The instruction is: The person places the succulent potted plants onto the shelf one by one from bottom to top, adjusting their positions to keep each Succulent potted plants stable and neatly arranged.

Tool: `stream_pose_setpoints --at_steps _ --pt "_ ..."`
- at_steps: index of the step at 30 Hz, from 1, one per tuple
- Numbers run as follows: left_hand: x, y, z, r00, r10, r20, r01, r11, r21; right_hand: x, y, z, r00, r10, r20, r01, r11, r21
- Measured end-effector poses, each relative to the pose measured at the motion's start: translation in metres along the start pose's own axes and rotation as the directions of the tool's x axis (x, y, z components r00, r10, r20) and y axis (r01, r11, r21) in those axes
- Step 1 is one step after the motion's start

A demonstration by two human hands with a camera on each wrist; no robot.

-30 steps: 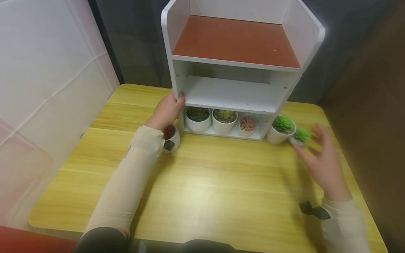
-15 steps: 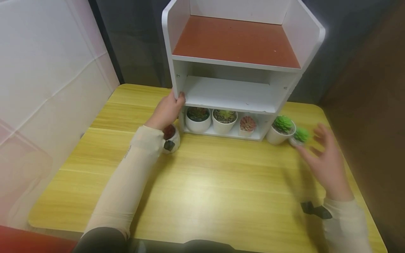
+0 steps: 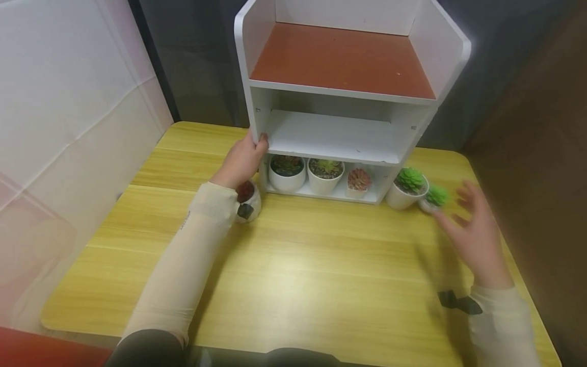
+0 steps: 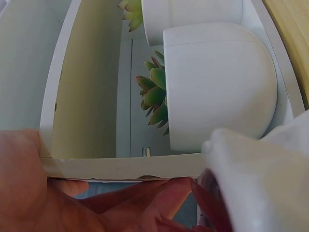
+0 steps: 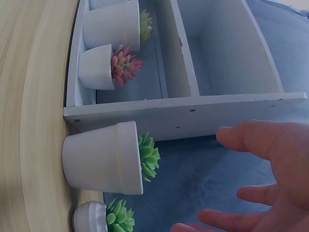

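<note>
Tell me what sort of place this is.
Probably an indoor tabletop display corner: a wood-grain table, a white shelf unit standing on it, and potted succulents in and beside the unit.

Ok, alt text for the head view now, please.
A person's left hand grips the side of a white shelf unit on a yellow wood-grain table. Their open right hand is near a small green succulent in a whitish pot, beside a larger green succulent in a tapered white pot. Three succulents in white pots stand on the bottom shelf.

Indoor nook (home or office, unclear): table (image 3: 293, 275), pale sheet (image 3: 78, 127) at nine o'clock, dark backdrop (image 3: 206, 76) at twelve, brown panel (image 3: 545, 168) at three.
</note>
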State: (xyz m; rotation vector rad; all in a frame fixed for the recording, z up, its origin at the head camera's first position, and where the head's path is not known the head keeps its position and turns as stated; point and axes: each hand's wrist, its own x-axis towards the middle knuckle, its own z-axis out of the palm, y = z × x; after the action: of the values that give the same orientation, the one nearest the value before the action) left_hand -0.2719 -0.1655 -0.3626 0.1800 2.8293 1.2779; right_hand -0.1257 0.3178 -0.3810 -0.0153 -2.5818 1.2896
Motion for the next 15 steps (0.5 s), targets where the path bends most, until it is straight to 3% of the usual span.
stream_pose_setpoints --at_steps 15 --pt "0.0007 0.0008 -0.0001 1.0 -0.011 0.002 0.011 1.0 -0.003 0.0017 0.0057 -0.0003 1.0 0.006 0.006 -0.006 1.0 0.002"
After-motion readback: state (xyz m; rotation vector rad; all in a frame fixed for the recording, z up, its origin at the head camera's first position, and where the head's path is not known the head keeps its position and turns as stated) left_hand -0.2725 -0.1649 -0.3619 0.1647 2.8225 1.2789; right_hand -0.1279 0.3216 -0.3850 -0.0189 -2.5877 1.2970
